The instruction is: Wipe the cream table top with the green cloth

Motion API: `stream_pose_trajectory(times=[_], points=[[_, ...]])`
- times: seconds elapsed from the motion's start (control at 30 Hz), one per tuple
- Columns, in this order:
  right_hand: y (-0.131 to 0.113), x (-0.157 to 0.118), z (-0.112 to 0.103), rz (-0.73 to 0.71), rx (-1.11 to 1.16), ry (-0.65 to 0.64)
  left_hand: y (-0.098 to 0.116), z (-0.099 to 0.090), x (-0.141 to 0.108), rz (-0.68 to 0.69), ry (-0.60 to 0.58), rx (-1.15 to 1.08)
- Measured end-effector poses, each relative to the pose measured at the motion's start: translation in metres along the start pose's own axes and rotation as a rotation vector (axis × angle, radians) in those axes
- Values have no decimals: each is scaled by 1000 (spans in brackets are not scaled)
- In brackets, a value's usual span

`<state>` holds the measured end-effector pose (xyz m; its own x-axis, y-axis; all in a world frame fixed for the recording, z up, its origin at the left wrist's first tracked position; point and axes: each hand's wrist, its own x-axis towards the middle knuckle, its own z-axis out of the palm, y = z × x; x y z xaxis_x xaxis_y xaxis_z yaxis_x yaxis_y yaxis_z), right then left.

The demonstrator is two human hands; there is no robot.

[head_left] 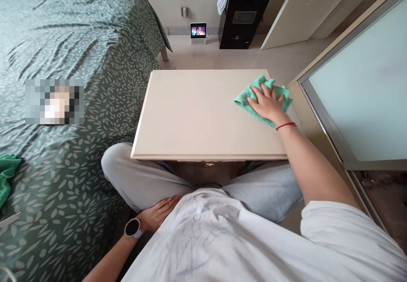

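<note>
My right hand [269,104] presses a green cleaning cloth [249,97] against the right side of a cream tabletop [197,112]. Its fingers are spread and slightly bent, gripping the cloth, which is bunched around them. A red string circles that wrist. Down by my lap, my left hand [160,212] rests flat on my left thigh with its fingers stretched out and nothing in it. A round-faced watch [132,228] is on the left wrist. Under the tabletop's front edge, a small gold-coloured fitting [208,164] shows between my knees.
A bed with a green leaf-patterned sheet [104,104] stands at left, with another green cloth [8,169] and a blurred-out item on it. Ahead are a small lit screen [198,32] and a black cabinet [241,19] topped with clothes. A frosted-glass panel [365,78] borders the right.
</note>
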<state>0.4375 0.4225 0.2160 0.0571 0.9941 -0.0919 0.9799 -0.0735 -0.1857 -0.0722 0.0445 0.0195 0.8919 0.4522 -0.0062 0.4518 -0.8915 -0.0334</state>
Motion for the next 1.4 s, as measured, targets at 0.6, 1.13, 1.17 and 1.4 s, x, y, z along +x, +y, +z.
stream_pose_trajectory(times=[0.6, 1.13, 1.17, 1.4], points=[[-181, 96, 23, -278, -2, -40, 1, -11, 5, 18, 7, 36], [-337, 70, 79, -1032, 99, -157, 1, -22, 6, 3, 8, 26], [-327, 87, 75, -953, 114, -135, 2, -22, 6, 2, 0, 22], [-190, 145, 35, -491, 81, -71, 1, -20, 6, 9, 51, 24]])
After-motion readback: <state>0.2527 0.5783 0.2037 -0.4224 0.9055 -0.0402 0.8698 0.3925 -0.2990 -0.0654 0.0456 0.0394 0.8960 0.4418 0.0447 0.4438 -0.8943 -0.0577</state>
